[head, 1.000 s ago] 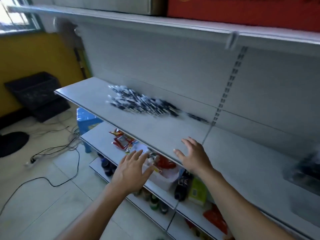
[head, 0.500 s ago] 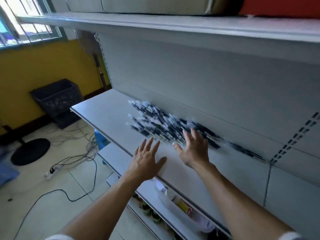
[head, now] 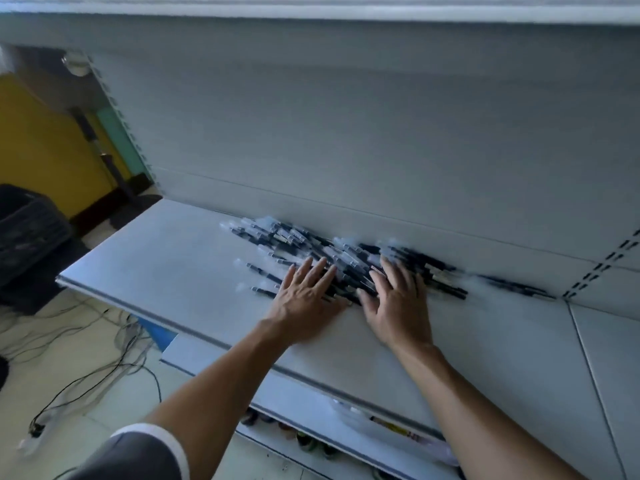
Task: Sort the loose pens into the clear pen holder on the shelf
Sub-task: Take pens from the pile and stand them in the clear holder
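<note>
Grey metal shelf is backed by a grey panel; both hands are laid on it. Pens are heaped in a long loose pile against the panel, under and just beyond the fingertips. The pile runs from up-left of the left hand to well right of the right hand. Barrels are dark, caps pale; detail is blurred and the count can't be told.

Left hand: palm down, fingers straight and fanned, tips set on the near edge of the pile. Nothing is pinched.

Right hand: palm down, fingers straight and slightly parted, laid over pens mid-pile, thumb out toward the left hand. Nothing is gripped.

Hands are held side by side, close, not touching. Whether the pens are pressed or only touched can't be told.

A few stray pens are spread just left of the left hand, apart from the main heap.

Upper shelf is seen above both hands. Lower shelf is seen beneath the forearms, with blurred goods under it. Left of the left arm: floor cables, black crate, yellow wall. Dark sleeve with a white cuff is seen on the left arm.
</note>
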### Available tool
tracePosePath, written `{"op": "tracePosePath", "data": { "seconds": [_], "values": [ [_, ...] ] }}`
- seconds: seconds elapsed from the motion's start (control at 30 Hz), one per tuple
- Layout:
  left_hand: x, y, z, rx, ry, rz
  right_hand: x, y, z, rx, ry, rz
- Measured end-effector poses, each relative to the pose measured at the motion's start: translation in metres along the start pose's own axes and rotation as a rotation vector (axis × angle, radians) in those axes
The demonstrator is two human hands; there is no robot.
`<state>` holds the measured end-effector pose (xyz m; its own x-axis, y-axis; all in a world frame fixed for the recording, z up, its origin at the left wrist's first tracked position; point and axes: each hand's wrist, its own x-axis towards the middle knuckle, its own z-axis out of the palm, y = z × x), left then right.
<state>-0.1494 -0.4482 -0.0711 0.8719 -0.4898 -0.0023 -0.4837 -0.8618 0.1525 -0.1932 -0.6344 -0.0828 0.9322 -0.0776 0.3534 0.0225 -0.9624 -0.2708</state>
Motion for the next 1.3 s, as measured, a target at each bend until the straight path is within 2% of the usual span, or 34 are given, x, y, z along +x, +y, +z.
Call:
{"op": "tracePosePath", "data": {
  "seconds": [0.17,0.3,0.6,0.8,0.93,1.03,1.13,1.3],
  "values": [
    [0.007,-0.015,0.012,-0.276,0.394,0.271,-0.001,0.007,0.003,0.124,0.175,0.016],
    [0.017,-0.019,0.01,-0.348,0.44,0.303,-0.002,0.01,0.004,0.167,0.224,0.065],
    [0.029,-0.028,0.005,-0.349,0.349,0.365,-0.002,0.008,0.0,0.154,0.211,0.074],
    [0.029,-0.023,-0.012,-0.237,0.293,0.537,-0.004,0.008,-0.003,0.173,0.264,0.105],
    [0.029,-0.006,-0.023,-0.253,0.216,0.664,-0.006,0.008,-0.01,0.221,0.331,0.145],
    [0.03,0.011,-0.024,-0.262,0.144,0.739,-0.014,0.008,-0.018,0.232,0.371,0.221],
    [0.033,0.027,-0.018,-0.231,0.097,0.706,-0.03,0.007,-0.024,0.266,0.359,0.338],
    [0.035,0.037,-0.017,-0.208,0.142,0.752,-0.055,0.01,-0.036,0.342,0.33,0.464]
  ]
}}
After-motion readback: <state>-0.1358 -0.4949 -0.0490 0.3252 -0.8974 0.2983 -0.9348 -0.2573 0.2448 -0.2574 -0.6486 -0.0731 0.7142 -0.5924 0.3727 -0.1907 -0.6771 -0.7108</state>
